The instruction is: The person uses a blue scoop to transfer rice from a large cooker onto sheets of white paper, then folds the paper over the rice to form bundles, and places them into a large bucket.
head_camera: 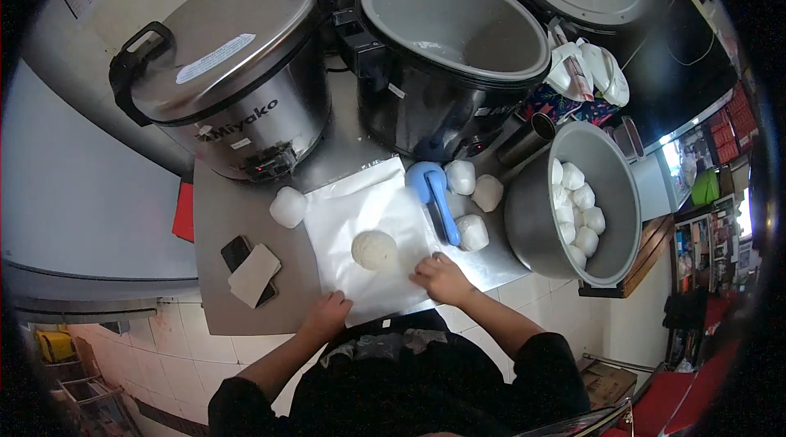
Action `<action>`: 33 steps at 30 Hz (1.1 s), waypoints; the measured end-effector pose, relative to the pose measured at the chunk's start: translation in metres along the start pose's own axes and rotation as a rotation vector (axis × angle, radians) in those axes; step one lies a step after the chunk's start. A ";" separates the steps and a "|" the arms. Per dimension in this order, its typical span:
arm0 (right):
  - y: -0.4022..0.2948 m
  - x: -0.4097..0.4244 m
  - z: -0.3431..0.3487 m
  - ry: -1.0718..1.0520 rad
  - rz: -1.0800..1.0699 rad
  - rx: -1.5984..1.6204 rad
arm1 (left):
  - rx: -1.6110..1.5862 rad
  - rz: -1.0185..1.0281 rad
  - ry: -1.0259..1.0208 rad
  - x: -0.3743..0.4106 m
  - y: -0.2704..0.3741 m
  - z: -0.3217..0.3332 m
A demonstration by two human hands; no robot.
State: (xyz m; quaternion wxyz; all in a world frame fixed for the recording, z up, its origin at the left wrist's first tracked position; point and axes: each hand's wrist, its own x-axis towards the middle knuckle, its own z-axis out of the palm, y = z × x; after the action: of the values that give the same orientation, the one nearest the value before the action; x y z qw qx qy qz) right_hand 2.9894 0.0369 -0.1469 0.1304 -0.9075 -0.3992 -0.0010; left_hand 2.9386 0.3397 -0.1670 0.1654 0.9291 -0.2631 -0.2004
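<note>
A dome of cooked rice [374,251] sits on a stack of white wrapping paper [362,206] in front of me. My left hand [328,314] has its fingers on the paper's near left corner. At the right edge, below and right of the rice, my right hand [443,279] pinches the sheet. A blue rice scoop [437,194] lies just beyond my right hand, against the paper's right side. White wrapped bundles [473,233] stand near the scoop. Another wrapped bundle [288,207] rests by the paper's far left side.
A lidded Miyako rice cooker [245,93] and an open cooker [442,68] stand behind. To the right, a tilted grey pot [522,234] holds several wrapped bundles. A phone with a pale card [255,275] lies at left on the metal table [227,222]. A metal cylinder [522,142] leans near the pot.
</note>
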 end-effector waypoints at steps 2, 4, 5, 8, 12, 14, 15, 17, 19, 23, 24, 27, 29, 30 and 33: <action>-0.006 -0.015 0.006 -0.108 0.022 0.132 | -0.030 0.037 0.006 -0.016 -0.008 -0.003; -0.009 -0.018 0.020 -0.056 -0.056 0.227 | 0.029 0.122 0.228 -0.014 -0.005 -0.011; -0.008 -0.018 0.027 -0.029 -0.093 0.275 | 0.059 0.166 0.339 -0.013 -0.004 -0.014; 0.001 -0.024 0.034 -0.111 -0.026 0.687 | -0.126 0.204 0.226 -0.018 -0.035 0.012; 0.004 -0.014 0.037 0.106 0.627 1.217 | -0.609 -0.161 0.512 0.018 -0.036 0.016; 0.012 -0.001 0.053 0.180 0.883 1.240 | -0.709 -0.421 0.508 0.050 -0.031 -0.008; 0.011 0.008 0.056 0.236 0.952 1.176 | -0.683 -0.424 0.527 0.061 -0.032 -0.013; 0.007 0.019 0.058 0.345 0.940 0.857 | -0.630 -0.429 0.564 0.076 -0.035 -0.018; 0.002 0.026 0.054 0.428 0.769 0.358 | -0.419 -0.548 0.410 0.077 -0.035 -0.017; 0.008 0.038 0.034 0.140 0.800 0.119 | -0.140 -0.463 0.569 0.078 -0.039 -0.023; 0.022 0.045 0.033 0.165 0.683 0.077 | -0.097 -0.327 0.564 0.089 -0.039 -0.033; 0.053 0.093 0.030 0.259 0.436 0.127 | -0.034 -0.006 0.477 0.132 -0.047 -0.061; 0.075 0.114 0.042 0.213 0.402 0.073 | -0.055 0.156 0.371 0.162 -0.056 -0.070; 0.078 0.122 0.037 0.077 0.396 0.063 | -0.065 0.127 0.302 0.168 -0.058 -0.076; 0.089 0.134 0.025 -0.233 0.357 0.045 | -0.062 0.076 0.125 0.179 -0.059 -0.095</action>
State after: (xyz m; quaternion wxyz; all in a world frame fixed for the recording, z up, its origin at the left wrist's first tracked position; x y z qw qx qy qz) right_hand 3.1423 0.0823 -0.1779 0.1017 -0.9547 -0.2443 0.1360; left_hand 3.1466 0.3069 -0.1599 0.2175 0.9237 -0.2810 -0.1435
